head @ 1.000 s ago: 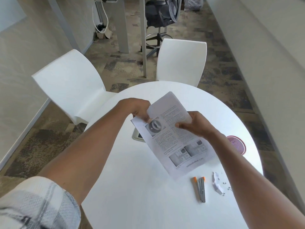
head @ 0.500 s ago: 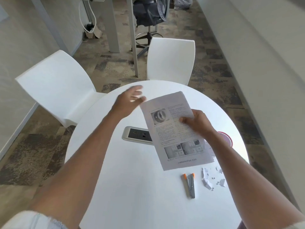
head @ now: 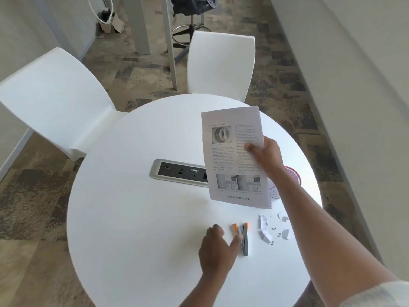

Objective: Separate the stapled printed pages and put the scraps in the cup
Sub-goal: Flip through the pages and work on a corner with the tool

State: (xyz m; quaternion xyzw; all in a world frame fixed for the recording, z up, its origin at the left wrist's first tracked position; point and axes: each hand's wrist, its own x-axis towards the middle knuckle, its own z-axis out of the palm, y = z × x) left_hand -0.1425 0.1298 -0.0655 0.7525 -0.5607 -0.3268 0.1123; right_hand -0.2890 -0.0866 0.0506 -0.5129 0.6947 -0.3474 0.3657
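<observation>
The right hand [head: 266,155] holds the printed pages [head: 234,156] up above the right half of the round white tabletop [head: 132,207], its grip pinched on the sheets' right edge, thumb on the printed face and the other fingers behind. The pages hang nearly upright, with a photo near the top left, columns of text, and more pictures near the bottom. Their lower left corner covers the right end of the socket panel [head: 179,172] set into the middle of the tabletop.

The left hand [head: 218,249] is low over the near part of the tabletop, fingers curled and reaching to the staple remover [head: 243,239], a grey tool with orange tips that lies flat, pointing away from the person. The thumb touches or nearly touches the tool's left side; the grip is loose and has not closed around it.

Just to the right of the tool lie paper scraps [head: 265,230] and a few tiny staples [head: 274,228], scattered towards the right edge. The cup [head: 295,175], with a pinkish-purple rim, stands by the right edge of the tabletop, mostly hidden behind the right forearm.

Two white chairs [head: 55,103] stand beyond the far edge of the tabletop.
</observation>
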